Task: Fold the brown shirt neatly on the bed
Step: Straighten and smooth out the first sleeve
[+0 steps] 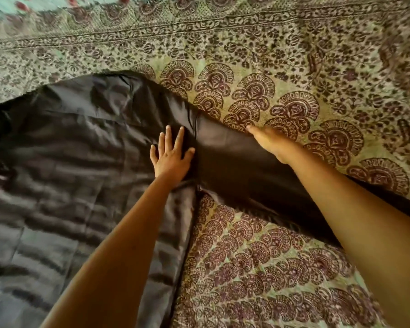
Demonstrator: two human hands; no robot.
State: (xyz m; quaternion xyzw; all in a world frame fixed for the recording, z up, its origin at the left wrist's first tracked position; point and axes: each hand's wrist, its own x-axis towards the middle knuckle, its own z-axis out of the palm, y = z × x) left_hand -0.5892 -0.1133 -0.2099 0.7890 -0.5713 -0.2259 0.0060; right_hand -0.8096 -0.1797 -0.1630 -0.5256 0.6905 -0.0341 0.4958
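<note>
The dark brown, shiny shirt (69, 150) lies spread flat over the left half of the view, wrinkled across its body. One sleeve (237, 176) stretches out to the right. My left hand (172, 156) presses flat on the shirt at the shoulder seam, fingers straight and spread. My right hand (270, 140) lies along the sleeve's upper edge, seen edge-on, with its fingers stretched toward the far side. Whether it pinches the cloth is hidden.
The bed is covered by a green sheet (294, 67) with dark maroon fan and leaf prints. It shows on the far side, to the right and below the sleeve. A lighter cloth with red flowers (21, 5) lies at the far left corner.
</note>
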